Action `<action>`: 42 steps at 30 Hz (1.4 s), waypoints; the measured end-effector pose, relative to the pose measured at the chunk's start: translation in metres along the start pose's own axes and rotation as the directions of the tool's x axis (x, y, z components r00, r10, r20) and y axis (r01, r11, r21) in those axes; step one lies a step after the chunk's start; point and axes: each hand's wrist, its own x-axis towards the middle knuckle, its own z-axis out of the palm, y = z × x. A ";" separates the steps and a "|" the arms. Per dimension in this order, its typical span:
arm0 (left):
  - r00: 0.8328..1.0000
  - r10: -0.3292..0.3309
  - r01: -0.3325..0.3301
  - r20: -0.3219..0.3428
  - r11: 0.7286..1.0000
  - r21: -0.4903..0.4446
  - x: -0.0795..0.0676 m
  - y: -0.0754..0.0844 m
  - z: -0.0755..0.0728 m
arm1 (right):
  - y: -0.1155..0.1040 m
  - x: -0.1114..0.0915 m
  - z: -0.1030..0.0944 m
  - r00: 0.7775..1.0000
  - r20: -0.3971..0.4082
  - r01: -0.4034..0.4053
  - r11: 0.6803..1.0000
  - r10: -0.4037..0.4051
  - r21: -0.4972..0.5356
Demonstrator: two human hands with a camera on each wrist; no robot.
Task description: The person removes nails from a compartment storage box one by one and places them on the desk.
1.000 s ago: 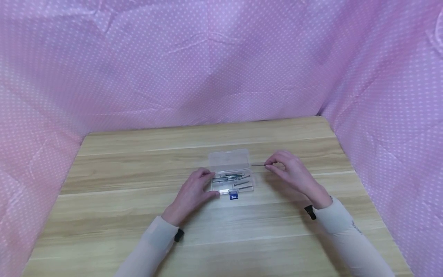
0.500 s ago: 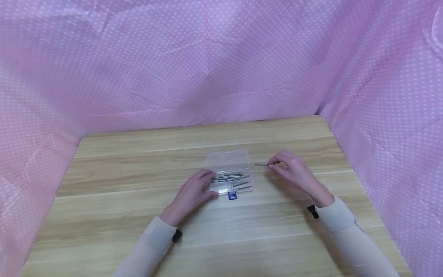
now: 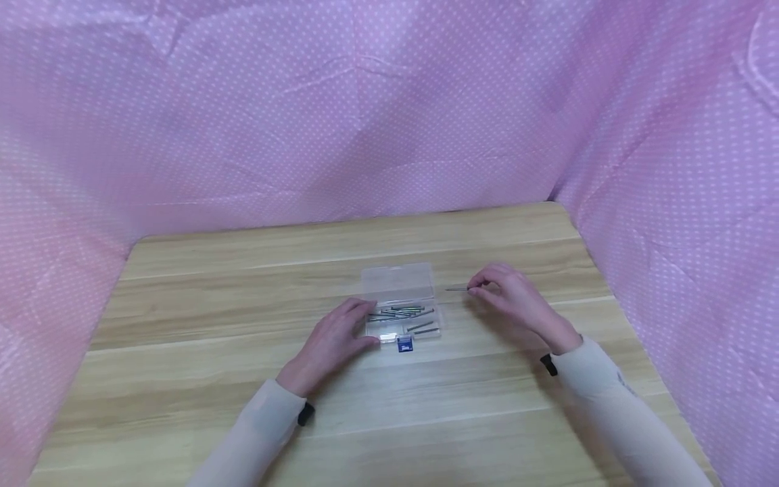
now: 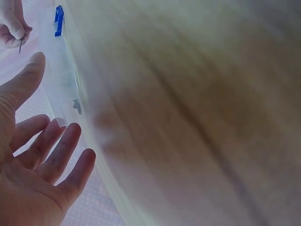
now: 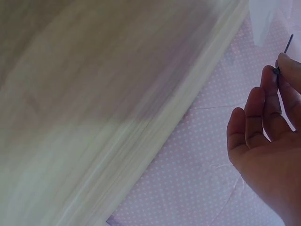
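A clear plastic box (image 3: pixel 391 329) lies on the table in the head view, its lid (image 3: pixel 398 281) folded back flat. Several metal nails (image 3: pixel 402 312) are inside, most bunched at the back and a couple apart at the front right. My left hand (image 3: pixel 330 346) rests at the box's left end, thumb by the front edge and fingers by the back corner, loosely spread in the left wrist view. Right of the lid, my right hand (image 3: pixel 516 301) pinches one nail (image 3: pixel 456 289) between thumb and fingertips, its point toward the left. The right wrist view shows the nail's head (image 5: pixel 276 70) at the fingertips.
A blue latch (image 3: pixel 404 344) sticks out from the box's front edge. Beneath everything is a wood-grain table (image 3: pixel 389 419). Pink dotted cloth (image 3: pixel 341 122) hangs behind it and along both sides.
The right hand, still pinching the nail, drew slightly away from the box, then came back a little. The left hand stays at the box. The whole view shifts slightly left.
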 end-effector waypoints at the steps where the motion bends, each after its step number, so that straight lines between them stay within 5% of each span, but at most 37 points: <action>1: 1.000 -0.002 0.002 0.002 1.000 0.002 0.000 0.000 0.000 | 0.000 0.001 0.000 1.000 0.007 0.002 1.000 -0.002 -0.001; 22: 0.999 0.033 -0.033 -0.006 0.999 0.005 0.000 0.002 0.001 | 0.030 0.011 -0.001 0.969 0.190 -0.148 0.988 0.154 -0.047; 42: 1.000 -0.017 0.018 0.016 0.999 -0.028 0.003 -0.001 0.000 | 0.053 0.010 -0.001 0.956 0.224 -0.181 0.982 0.188 -0.052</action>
